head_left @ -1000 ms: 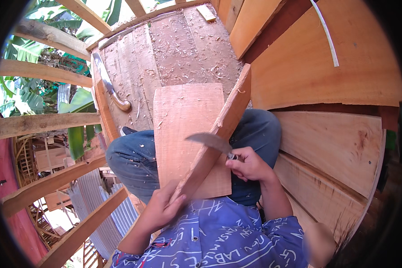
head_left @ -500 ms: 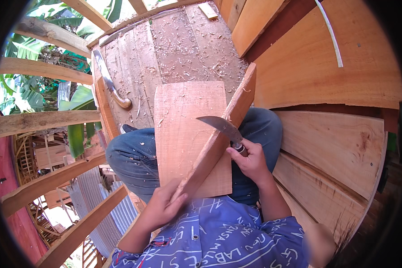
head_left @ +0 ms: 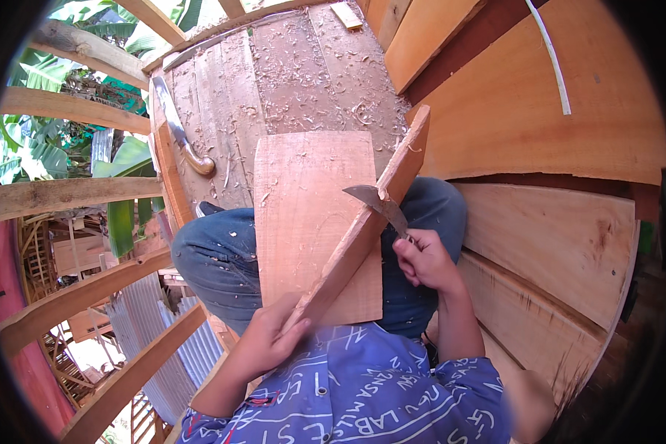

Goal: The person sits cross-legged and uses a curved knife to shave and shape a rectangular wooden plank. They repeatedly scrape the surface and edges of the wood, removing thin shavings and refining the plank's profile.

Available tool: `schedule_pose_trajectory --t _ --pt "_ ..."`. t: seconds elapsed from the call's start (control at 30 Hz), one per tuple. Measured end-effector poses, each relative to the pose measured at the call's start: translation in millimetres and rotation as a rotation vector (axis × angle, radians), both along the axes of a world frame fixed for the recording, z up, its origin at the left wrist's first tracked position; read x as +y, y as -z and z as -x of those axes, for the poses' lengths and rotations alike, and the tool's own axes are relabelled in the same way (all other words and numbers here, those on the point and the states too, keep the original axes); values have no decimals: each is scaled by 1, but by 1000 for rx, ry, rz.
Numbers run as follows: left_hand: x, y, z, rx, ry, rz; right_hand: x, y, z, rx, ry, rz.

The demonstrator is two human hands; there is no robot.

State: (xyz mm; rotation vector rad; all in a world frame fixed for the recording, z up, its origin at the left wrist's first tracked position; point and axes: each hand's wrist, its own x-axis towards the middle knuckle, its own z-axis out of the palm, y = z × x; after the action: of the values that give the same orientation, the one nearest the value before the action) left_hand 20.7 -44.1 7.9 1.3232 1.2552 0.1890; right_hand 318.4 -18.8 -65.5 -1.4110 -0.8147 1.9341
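My right hand (head_left: 426,260) is closed round the handle of a curved knife (head_left: 381,206). Its dark blade lies across the upper edge of a wooden plank (head_left: 352,251), where a small curl of shaving shows at the blade. The plank stands on edge, slanting from my belly up to the far right. At its near end my left hand (head_left: 275,333) grips it, thumb on one side and fingers on the other. Under the plank a wide flat board (head_left: 303,200) rests across my lap, with a few shavings on it.
A large knife with a wooden handle (head_left: 200,160) lies on the floor at the left, by the wooden rail. Shavings litter the floorboards (head_left: 292,81). Wide wooden panels (head_left: 540,111) stand along the right. Open slats (head_left: 74,196) run down the left, with banana leaves beyond.
My right hand has moved the knife slightly away from me and right along the plank's edge, and a shaving now curls at the blade. My left hand keeps its grip.
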Motion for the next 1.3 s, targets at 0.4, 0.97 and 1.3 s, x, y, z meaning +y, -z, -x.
schedule_pose_trajectory --t 0.4,0.97,1.3 --pt "-1 -1 4 -12 -4 -16 2 5 -7 -11 -168 -124" --pt "4 1 4 -43 -20 0 -5 -3 21 12 116 79" --pt "9 0 5 -47 -4 26 -6 -18 26 39 -187 -34"
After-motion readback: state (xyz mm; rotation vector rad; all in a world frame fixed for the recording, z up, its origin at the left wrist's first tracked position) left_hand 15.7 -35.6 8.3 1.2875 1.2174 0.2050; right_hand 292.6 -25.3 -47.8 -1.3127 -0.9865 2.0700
